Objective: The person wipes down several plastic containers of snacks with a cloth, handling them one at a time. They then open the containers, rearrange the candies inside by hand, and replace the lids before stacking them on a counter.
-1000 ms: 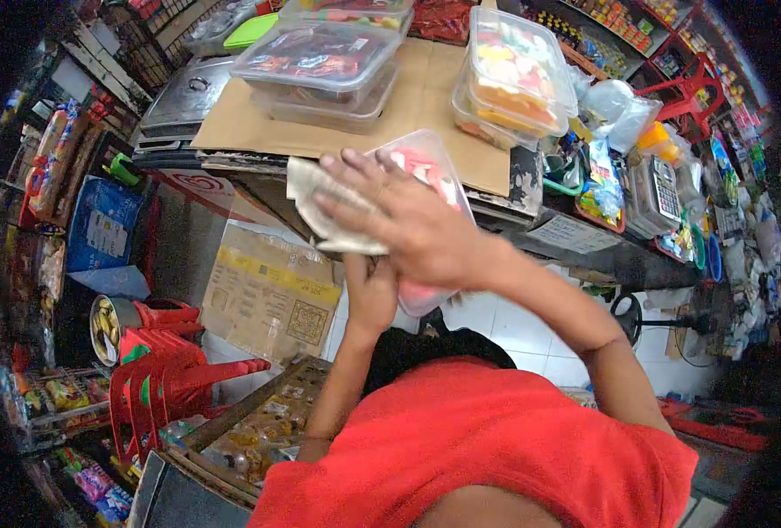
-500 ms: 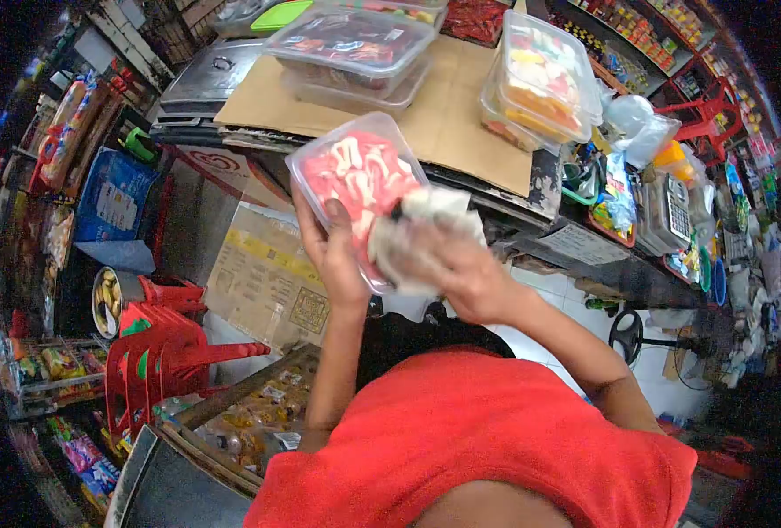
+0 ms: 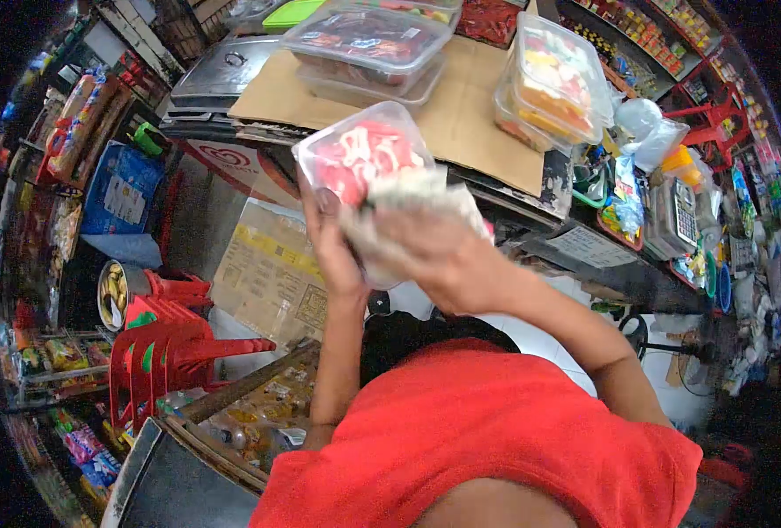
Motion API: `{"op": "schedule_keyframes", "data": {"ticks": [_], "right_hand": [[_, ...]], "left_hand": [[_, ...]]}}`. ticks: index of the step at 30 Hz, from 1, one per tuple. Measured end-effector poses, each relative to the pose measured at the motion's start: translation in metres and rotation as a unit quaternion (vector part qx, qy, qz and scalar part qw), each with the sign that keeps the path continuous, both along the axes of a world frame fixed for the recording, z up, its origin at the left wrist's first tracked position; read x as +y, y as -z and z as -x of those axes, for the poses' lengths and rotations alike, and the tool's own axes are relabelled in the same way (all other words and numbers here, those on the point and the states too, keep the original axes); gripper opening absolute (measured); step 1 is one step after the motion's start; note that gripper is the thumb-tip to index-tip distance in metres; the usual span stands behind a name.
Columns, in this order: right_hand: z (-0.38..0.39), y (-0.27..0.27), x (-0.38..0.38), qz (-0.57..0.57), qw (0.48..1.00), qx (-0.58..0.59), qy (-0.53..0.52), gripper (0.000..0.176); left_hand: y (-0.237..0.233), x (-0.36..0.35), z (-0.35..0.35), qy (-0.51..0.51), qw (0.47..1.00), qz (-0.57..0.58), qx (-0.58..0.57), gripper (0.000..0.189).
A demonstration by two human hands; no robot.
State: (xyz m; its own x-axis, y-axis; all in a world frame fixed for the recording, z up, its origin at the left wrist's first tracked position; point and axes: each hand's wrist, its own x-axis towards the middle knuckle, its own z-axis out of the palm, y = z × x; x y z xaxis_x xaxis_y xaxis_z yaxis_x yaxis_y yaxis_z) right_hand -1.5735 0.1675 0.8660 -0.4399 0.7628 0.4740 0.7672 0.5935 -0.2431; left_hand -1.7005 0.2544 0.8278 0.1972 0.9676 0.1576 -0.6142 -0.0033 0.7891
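Clear plastic, red and white sweets showing through: container (image 3: 364, 150) lifted off the surface, near the middle of the scene, just in front of the cardboard sheet (image 3: 465, 97). Gripped along its left edge by the left hand (image 3: 333, 255), fingers (image 3: 316, 207) curled shut round the rim and wall, palm under the near corner, apparently to carry the weight from one side and leave the broad face free. Tilted, far end higher, broad face turned up toward the head camera. Pressed against its near right part: a pale crumpled cloth (image 3: 408, 207) (paper, perhaps; too blurred to tell), bunched in the right hand (image 3: 452, 260), fingers folded together over the wad, tips hidden beneath it. Back of that hand upward, wrist bent, a hold suited to bearing flat against the plastic rather than pinching it. Both hands close together, touching or nearly so at the container's near edge, each steadying against the other. Farther off on the cardboard, well apart from the hands: two stacked tubs (image 3: 368, 48) and, to the right, a lidded tub of mixed-colour sweets (image 3: 549, 75). Far right, a weighing scale (image 3: 677, 211) among small goods. Near left on the floor, red stools (image 3: 166, 348) lying nested on their sides. Nearest of all, a red shirt (image 3: 496, 440).
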Motion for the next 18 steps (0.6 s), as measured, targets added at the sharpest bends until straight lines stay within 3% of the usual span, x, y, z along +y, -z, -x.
{"op": "schedule_keyframes", "data": {"ticks": [1,3,5,6,7,8,10,11,14,17,18], "right_hand": [[-0.004,0.004,-0.009,0.002,1.000,0.000,-0.005,0.052],[-0.018,0.011,-0.024,0.101,0.981,0.062,-0.151,0.030],[-0.049,0.006,-0.030,0.206,0.954,0.167,-0.137,0.018],[-0.060,0.003,-0.029,0.154,0.944,0.280,-0.087,0.019],[-0.064,-0.001,-0.031,0.131,0.924,0.357,0.035,0.024],[-0.073,0.009,-0.037,0.186,0.868,0.438,0.143,0.038],[-0.041,0.007,-0.019,0.125,0.810,0.556,0.135,0.057],[-0.028,0.008,-0.017,0.153,0.844,0.507,0.084,0.071],[-0.014,0.005,0.005,0.094,0.894,0.413,0.146,0.070],[-0.031,-0.018,0.031,0.000,0.895,0.435,0.097,0.068],[-0.031,-0.023,0.041,0.097,0.795,0.593,0.084,0.068]], "left_hand": [[0.003,0.004,0.005,0.019,0.999,0.012,-0.031,0.053],[0.003,0.009,0.006,-0.001,1.000,0.003,-0.020,0.052],[-0.001,0.012,0.010,0.015,0.998,0.038,-0.052,0.051],[0.001,0.012,0.014,0.013,0.998,0.041,-0.050,0.051],[0.002,0.013,0.017,0.025,0.997,0.044,-0.066,0.048],[0.002,0.014,0.019,0.038,0.995,0.046,-0.083,0.046],[0.000,0.008,0.017,0.007,0.998,0.044,-0.042,0.045],[0.006,0.006,0.014,0.029,0.997,0.057,-0.036,0.045],[-0.004,-0.006,0.009,0.062,0.996,0.066,-0.024,0.047],[-0.028,-0.017,0.014,0.154,0.987,0.014,0.051,0.056],[-0.030,-0.013,0.016,0.152,0.987,0.013,0.052,0.056]]}}
